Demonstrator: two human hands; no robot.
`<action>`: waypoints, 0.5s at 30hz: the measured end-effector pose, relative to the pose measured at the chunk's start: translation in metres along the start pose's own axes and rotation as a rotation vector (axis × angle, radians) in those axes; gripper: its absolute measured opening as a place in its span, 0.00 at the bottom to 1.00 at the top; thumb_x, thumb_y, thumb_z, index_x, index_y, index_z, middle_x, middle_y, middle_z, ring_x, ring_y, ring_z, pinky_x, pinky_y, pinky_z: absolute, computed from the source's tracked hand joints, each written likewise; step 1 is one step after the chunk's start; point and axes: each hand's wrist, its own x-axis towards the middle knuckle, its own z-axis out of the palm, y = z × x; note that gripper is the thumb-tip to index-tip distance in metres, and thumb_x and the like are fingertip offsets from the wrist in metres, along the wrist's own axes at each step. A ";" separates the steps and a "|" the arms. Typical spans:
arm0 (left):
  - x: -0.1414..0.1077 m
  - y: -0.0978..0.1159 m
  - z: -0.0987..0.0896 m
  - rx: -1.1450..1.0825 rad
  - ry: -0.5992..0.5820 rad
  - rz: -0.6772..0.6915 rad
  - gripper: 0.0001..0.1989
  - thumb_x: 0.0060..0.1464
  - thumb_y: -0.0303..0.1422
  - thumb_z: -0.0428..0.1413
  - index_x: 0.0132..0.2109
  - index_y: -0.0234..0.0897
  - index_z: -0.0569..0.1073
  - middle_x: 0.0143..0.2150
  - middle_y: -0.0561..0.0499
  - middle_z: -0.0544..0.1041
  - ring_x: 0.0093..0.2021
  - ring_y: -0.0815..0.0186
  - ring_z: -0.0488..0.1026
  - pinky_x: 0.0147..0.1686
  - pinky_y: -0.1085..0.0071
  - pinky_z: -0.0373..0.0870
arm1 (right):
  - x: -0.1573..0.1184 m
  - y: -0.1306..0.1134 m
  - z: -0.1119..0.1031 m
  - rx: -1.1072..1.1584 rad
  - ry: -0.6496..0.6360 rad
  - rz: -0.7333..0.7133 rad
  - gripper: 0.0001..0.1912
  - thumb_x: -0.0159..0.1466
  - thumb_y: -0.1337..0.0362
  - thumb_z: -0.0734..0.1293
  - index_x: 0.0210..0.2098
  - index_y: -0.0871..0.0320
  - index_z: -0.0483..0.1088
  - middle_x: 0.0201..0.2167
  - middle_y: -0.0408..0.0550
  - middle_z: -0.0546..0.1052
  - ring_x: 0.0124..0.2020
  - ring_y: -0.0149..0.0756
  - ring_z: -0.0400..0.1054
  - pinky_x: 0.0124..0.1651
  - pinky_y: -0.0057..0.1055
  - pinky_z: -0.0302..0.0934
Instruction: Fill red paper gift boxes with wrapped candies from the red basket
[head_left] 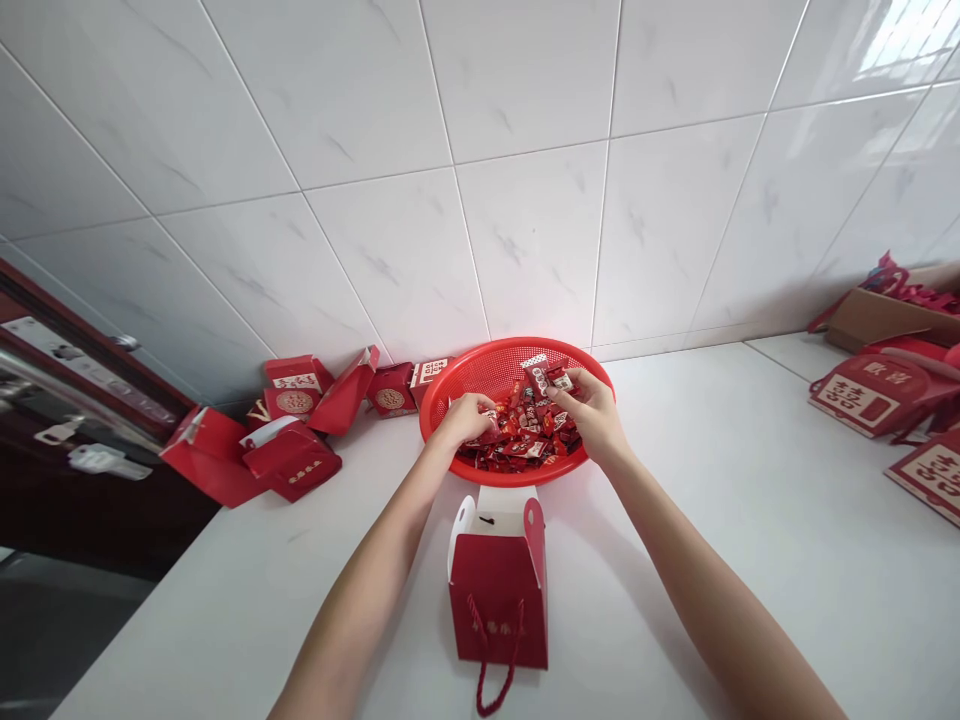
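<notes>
My forearms [379, 565] stretch over the white worktop [795, 510], and between them stands the box [499, 600], red, its top open. Its cord [495, 705] loops down towards me. Two holed flaps stand up at its sides, and a white flap leans out at the back, right by the basket [431, 405]; I can't tell if they touch.

Both my hands are inside the basket, which sits near the tiled wall [525, 250] with a heap of wrapped sweets [529, 430] in it. My right hand [596, 410] is pinched narrow, thumb against fingers, holding a packet [536, 378] with a dotted white end up above the heap; another wrapped piece shows by the fingertips, though I can't tell whether I grip that too. My left hand [471, 418] dips into the left of the heap, fingers curled by a wrapped sweet; whether they have closed on it I can't tell.

I judge the step in hand to be picking out sweets. The next move, as I read it, calls for keeping the right pinch firm and lifting over the near rim without dragging other sweets along. The box sits close, so any reach to its mouth would be short, but the standing flaps need avoiding.
</notes>
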 end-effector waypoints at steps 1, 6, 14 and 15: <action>-0.001 0.002 0.000 -0.016 0.014 0.009 0.17 0.31 0.21 0.66 0.34 0.38 0.81 0.29 0.49 0.82 0.35 0.57 0.77 0.39 0.66 0.71 | 0.000 0.000 -0.001 0.021 -0.006 0.006 0.16 0.52 0.54 0.77 0.34 0.55 0.74 0.32 0.45 0.79 0.33 0.40 0.74 0.40 0.39 0.71; -0.003 0.013 0.003 -0.144 0.123 0.057 0.17 0.37 0.19 0.62 0.38 0.36 0.82 0.40 0.45 0.84 0.43 0.57 0.79 0.46 0.65 0.74 | 0.003 0.001 -0.005 0.094 0.005 0.028 0.19 0.49 0.54 0.79 0.35 0.56 0.74 0.32 0.43 0.79 0.34 0.37 0.73 0.41 0.37 0.72; 0.006 0.016 -0.007 -0.359 0.408 0.068 0.20 0.41 0.21 0.62 0.44 0.38 0.81 0.52 0.47 0.82 0.54 0.57 0.77 0.57 0.62 0.71 | 0.008 0.006 -0.002 0.277 0.314 -0.063 0.17 0.47 0.58 0.79 0.33 0.56 0.73 0.30 0.40 0.78 0.33 0.33 0.73 0.39 0.33 0.72; 0.008 0.015 -0.009 -0.386 0.418 0.062 0.19 0.40 0.22 0.62 0.43 0.38 0.81 0.51 0.47 0.82 0.53 0.57 0.77 0.56 0.62 0.72 | 0.009 0.006 -0.002 0.305 0.372 -0.086 0.17 0.47 0.58 0.78 0.32 0.56 0.72 0.29 0.39 0.78 0.32 0.33 0.73 0.39 0.33 0.72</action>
